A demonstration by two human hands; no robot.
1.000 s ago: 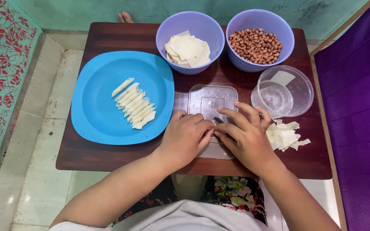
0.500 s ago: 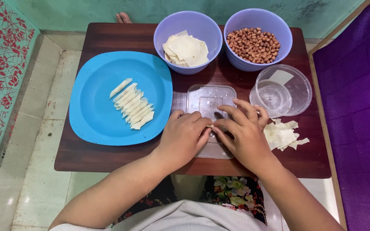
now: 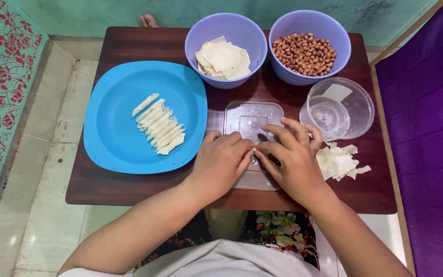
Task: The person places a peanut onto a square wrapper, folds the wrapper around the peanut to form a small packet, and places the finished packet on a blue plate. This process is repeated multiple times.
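Both hands, left point(image 3: 223, 163) and right point(image 3: 293, 160), pinch a thin pale dough piece point(image 3: 255, 150) together over a clear, flat rectangular plastic lid point(image 3: 249, 119) on the dark wooden worktop point(image 3: 129, 46).

The worktop point(image 3: 103, 195) is left bare along its near-left edge; farther passage is blocked by the blue plate point(image 3: 114, 138), two bowls point(image 3: 201, 36) and a clear tub point(image 3: 362, 110).

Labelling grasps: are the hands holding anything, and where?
Left hand and right hand pinch something small and pale between fingertips over the clear plastic lid; exact hold unclear.
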